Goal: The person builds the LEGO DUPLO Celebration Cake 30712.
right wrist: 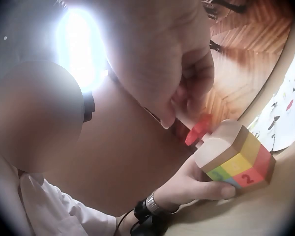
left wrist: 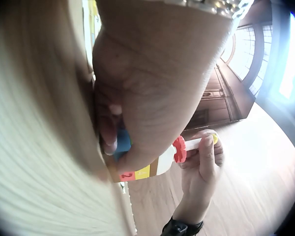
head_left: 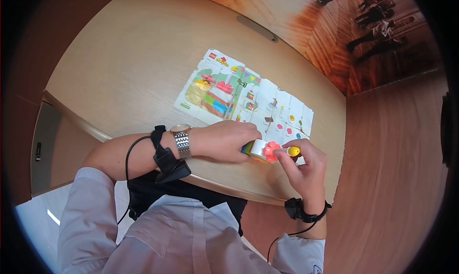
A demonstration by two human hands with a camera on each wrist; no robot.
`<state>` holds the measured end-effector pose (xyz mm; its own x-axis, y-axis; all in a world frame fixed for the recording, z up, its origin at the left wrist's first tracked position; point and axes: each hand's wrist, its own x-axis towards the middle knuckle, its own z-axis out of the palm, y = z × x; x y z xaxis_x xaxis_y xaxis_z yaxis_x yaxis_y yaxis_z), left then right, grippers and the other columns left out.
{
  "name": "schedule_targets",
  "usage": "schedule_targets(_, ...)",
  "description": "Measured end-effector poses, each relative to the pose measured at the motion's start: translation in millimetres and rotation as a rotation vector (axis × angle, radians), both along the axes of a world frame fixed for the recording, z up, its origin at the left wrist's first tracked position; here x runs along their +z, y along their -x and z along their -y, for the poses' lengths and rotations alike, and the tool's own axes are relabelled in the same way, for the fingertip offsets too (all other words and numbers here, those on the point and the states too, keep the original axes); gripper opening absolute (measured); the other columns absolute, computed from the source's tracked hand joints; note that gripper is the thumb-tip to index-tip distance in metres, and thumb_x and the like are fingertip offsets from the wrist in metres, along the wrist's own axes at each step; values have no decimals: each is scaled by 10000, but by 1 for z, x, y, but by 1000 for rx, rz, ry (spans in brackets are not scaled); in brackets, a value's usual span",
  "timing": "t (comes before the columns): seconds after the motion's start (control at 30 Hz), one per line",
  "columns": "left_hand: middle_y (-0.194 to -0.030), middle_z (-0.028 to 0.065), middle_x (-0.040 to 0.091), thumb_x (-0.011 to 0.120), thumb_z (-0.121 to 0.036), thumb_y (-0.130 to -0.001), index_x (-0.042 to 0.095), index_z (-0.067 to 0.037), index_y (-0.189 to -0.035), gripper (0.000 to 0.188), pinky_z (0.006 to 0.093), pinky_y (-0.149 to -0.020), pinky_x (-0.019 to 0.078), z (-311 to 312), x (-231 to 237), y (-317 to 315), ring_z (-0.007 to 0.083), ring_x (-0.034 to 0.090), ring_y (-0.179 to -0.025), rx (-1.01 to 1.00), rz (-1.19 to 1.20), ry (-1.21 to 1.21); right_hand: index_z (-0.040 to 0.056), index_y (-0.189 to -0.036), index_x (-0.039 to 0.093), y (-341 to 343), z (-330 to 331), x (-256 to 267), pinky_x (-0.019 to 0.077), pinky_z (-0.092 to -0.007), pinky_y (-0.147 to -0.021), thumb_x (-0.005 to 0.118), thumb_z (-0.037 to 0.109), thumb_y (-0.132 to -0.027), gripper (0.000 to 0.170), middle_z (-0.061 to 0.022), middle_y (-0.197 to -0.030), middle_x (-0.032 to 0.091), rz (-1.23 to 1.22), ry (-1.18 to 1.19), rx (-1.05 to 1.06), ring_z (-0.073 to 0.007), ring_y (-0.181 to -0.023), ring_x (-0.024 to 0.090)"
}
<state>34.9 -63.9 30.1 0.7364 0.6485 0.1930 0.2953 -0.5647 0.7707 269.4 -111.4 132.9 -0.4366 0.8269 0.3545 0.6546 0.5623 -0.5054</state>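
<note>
My left hand [head_left: 227,140] grips a stack of toy building blocks [right wrist: 243,164] low down, close over the table's near edge. In the right wrist view the stack has coloured squares with numbers, a brown layer and a white rounded top. A red flower piece [head_left: 271,151] sits against the white end of the stack. With thumb and fingers, my right hand [head_left: 308,169] pinches a white toy candle [left wrist: 192,144] that has a yellow tip [head_left: 293,151]. The candle stands in line with the flower, its lower end right at it. The left palm hides part of the stack.
A creased LEGO Duplo instruction sheet [head_left: 215,90] lies unfolded on the wooden table [head_left: 134,49], just beyond the hands. The table's rounded front edge runs close to the person's body. A printed wall panel [head_left: 306,30] rises behind the table.
</note>
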Motion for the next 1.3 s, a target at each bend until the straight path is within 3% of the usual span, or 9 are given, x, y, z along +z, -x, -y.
schedule_targets(0.23,-1104,152,646,767,-214,-877,655,3,-1253,449,421,-774,553,1,0,-1,294,700,-843,14,-5,-13,4,-947,727,5,5,-8,485,-238,-555,860,110,-920,172,-48,-758,704,-99,120,-83,-71,-615,625)
schedule_targets(0.47,-1088,163,658,782,-204,-864,662,23,-1244,459,412,-762,551,2,3,-1,296,696,-837,20,33,1,10,-972,731,7,8,-15,510,-230,-602,851,104,-926,159,-42,-781,723,-153,122,-95,-73,-637,633)
schedule_targets(0.53,-1079,165,658,783,-202,-861,663,25,-1242,460,409,-760,550,2,4,-1,295,693,-831,19,29,2,-4,-1035,740,4,8,-23,526,-227,-638,848,70,-913,179,-40,-798,728,-333,230,-83,-75,-670,647)
schedule_targets(0.7,-1068,167,656,782,-200,-862,665,24,-1245,459,401,-754,546,2,4,-1,292,679,-812,23,30,3,-39,-1139,734,-32,42,-45,537,-232,-682,803,3,-924,230,-31,-844,723,-429,216,-218,-76,-739,648)
schedule_targets(1.0,-1045,163,641,789,-285,-921,662,21,-1241,460,404,-781,528,4,5,-1,302,662,-853,34,-16,-29,-36,-1078,753,-76,201,-169,572,-262,-725,720,39,-1010,107,-43,-902,743,-551,565,-492,-87,-822,696)
schedule_targets(1.1,-1050,164,639,792,-297,-922,659,28,-1241,475,400,-779,527,2,4,-1,300,657,-842,30,-11,-62,-21,-1086,751,-108,258,-249,588,-309,-721,691,46,-1005,121,-116,-915,763,-330,710,-730,-152,-805,733)
schedule_targets(1.17,-1059,171,639,793,-311,-921,653,39,-1249,500,397,-780,528,2,6,-1,298,656,-848,27,-44,-60,-12,-1182,717,-136,299,-300,604,-363,-768,649,35,-991,208,-175,-923,754,-18,939,-615,-238,-835,761)
schedule_targets(1.27,-1064,176,637,798,-333,-920,650,47,-1259,531,394,-784,527,2,3,-1,291,651,-857,26,-42,-80,-5,-1280,665,-130,324,-313,608,-383,-818,610,3,-978,307,-184,-913,739,-88,1075,-660,-292,-893,767)
schedule_targets(1.3,-1064,176,637,798,-333,-920,650,47,-1259,531,394,-784,527,2,4,-1,291,651,-857,20,-45,-80,5,-1367,602,-130,324,-308,595,-381,-876,660,-6,-946,426,-186,-1024,737,-62,1100,-635,-283,-997,752)
